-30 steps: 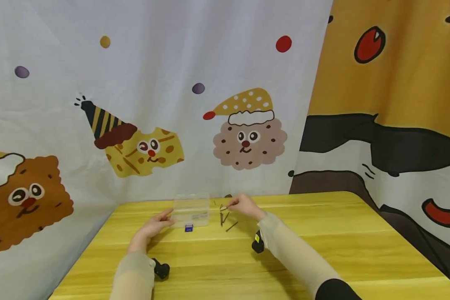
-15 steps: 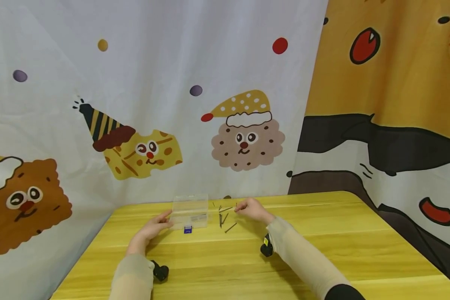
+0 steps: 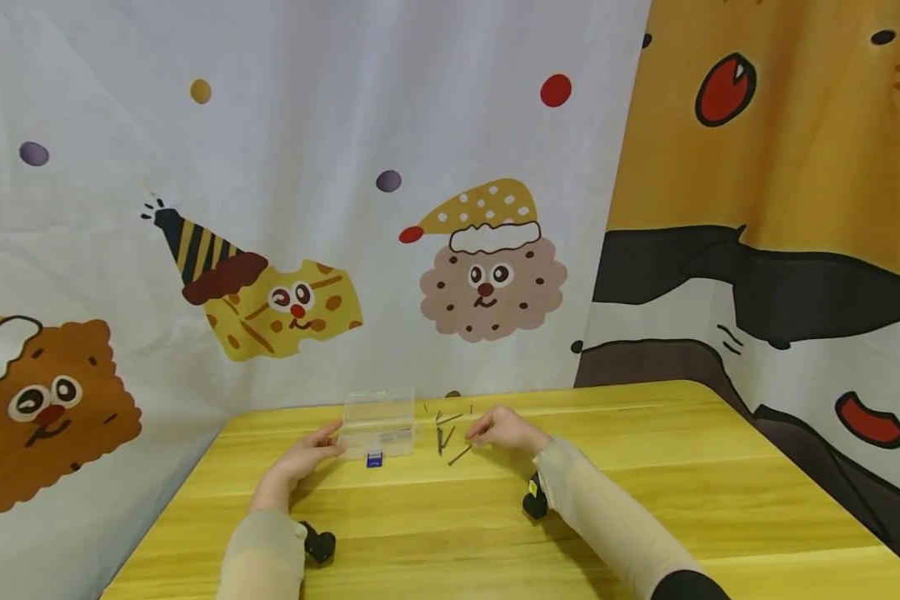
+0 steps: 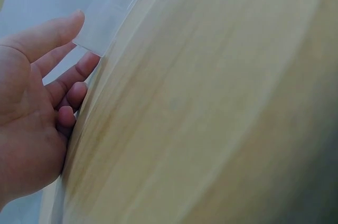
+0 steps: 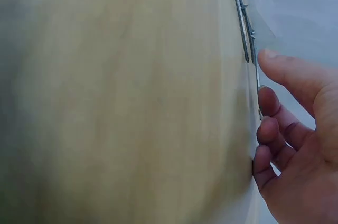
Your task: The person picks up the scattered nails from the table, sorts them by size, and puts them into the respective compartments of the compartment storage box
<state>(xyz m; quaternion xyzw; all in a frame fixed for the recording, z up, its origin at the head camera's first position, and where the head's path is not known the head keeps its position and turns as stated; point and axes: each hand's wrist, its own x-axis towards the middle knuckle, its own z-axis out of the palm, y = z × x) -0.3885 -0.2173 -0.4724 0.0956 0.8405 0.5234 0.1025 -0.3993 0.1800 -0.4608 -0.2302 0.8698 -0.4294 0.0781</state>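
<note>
A clear plastic box (image 3: 378,408) stands at the back of the table with its lid raised and a blue latch (image 3: 375,459) at its front. My left hand (image 3: 303,458) is at the box's left side, thumb and fingertips at its corner in the left wrist view. Several nails of different lengths lie to the right of the box. Beside the nearest long nail (image 3: 460,455) is my right hand (image 3: 506,429), its fingertips close to the nail's end. The right wrist view shows the thumb apart from the bent fingers, with long nails (image 5: 239,20) just beyond.
Small nails (image 3: 426,408) lie toward the table's back edge. The yellow wood-grain table (image 3: 420,533) extends toward me and to both sides. A printed curtain (image 3: 390,100) hangs right behind it. Black wrist cameras (image 3: 534,498) are worn under both wrists.
My right hand has shifted right from the smaller nails, then slightly toward me to the nearest long nail. A small nail now shows behind it. The left hand stays at the box.
</note>
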